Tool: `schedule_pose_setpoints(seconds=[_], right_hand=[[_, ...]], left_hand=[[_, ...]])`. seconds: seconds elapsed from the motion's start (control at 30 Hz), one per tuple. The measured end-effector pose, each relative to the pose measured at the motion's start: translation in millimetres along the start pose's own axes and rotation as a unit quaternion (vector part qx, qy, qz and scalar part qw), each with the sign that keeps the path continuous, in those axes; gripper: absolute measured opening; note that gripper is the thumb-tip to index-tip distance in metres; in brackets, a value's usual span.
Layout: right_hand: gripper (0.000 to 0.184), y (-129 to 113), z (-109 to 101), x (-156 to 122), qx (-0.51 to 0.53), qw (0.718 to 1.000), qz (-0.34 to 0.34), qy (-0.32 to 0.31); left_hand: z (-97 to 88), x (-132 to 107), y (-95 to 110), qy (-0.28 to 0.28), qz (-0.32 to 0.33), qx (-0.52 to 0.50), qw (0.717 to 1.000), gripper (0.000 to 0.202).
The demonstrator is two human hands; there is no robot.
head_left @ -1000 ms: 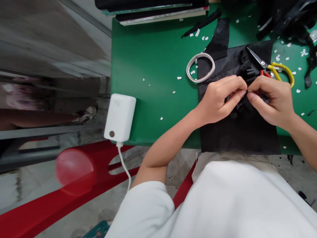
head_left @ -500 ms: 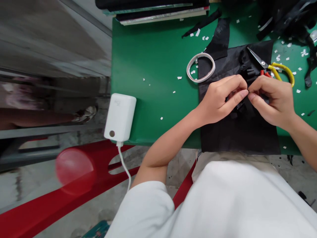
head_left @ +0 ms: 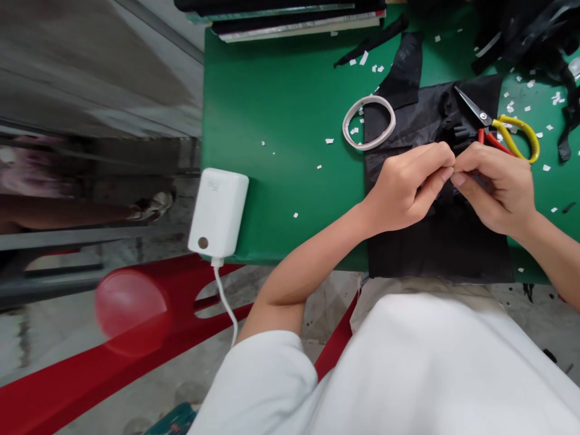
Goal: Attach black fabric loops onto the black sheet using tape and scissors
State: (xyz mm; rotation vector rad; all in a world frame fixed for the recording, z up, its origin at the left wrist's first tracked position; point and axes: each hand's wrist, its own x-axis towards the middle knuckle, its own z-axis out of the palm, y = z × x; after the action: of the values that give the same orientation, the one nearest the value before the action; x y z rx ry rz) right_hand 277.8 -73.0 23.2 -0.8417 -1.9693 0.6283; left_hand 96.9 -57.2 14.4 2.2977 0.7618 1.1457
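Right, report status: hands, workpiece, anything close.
Both pinching: left hand and right hand shut on black piece, fingertips meeting. Held over black sheet. Close by: scissors beyond right hand, tape ring beyond left.

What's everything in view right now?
table: one, green, under everything
black sheet: one, near edge, under hands
small black piece: one, pinched between both hands
scissors: one, yellow-red handles, on sheet's far right
tape ring: one, white, at sheet's far left corner
charger: one, white, cabled, table's left edge
paper scraps: many, white, scattered
black offcuts: several, far side
red frame: one, off the table, lower left
left hand: one, pinching piece
right hand: one, pinching piece
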Motion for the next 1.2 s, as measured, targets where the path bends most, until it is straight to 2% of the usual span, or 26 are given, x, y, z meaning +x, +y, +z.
schedule_pose_setpoints(seconds=[0.33, 0.53, 0.63, 0.73, 0.83, 1.0, 1.2], right_hand=[[0.012, -0.7, 3.0, 0.4, -0.009, 1.0, 0.004, 0.021], [0.014, -2.9, 3.6, -0.4, -0.021, 0.999, 0.024, 0.035], [0.015, -5.6, 3.6, -1.0, -0.036, 0.998, 0.041, 0.032], [0.016, -7.1, 3.0, -1.6, -0.047, 0.996, 0.062, 0.032], [0.016, -7.1, 2.4, -1.9, -0.052, 0.996, 0.065, 0.034], [0.015, -6.2, 2.3, -1.5, -0.073, 0.996, 0.054, 0.026], [0.013, -1.2, 3.5, -1.7, -0.094, 0.994, -0.018, 0.048]], left_hand=[[2.6, -1.2, 0.2, 0.013, -0.005, 0.003, 1.0, 0.019], [-1.0, 2.2, -0.1, -0.009, -0.038, -0.032, 0.999, 0.022], [-0.1, 1.4, -1.3, -0.001, -0.049, -0.029, 0.998, 0.024], [1.1, 0.1, -2.2, 0.016, -0.043, -0.028, 0.999, 0.024], [1.4, -0.7, -2.6, 0.011, -0.03, -0.028, 0.999, 0.024], [1.3, -0.3, -3.4, -0.007, -0.021, -0.018, 1.0, 0.029], [2.1, 0.7, -3.5, -0.016, -0.038, -0.02, 0.999, 0.028]])
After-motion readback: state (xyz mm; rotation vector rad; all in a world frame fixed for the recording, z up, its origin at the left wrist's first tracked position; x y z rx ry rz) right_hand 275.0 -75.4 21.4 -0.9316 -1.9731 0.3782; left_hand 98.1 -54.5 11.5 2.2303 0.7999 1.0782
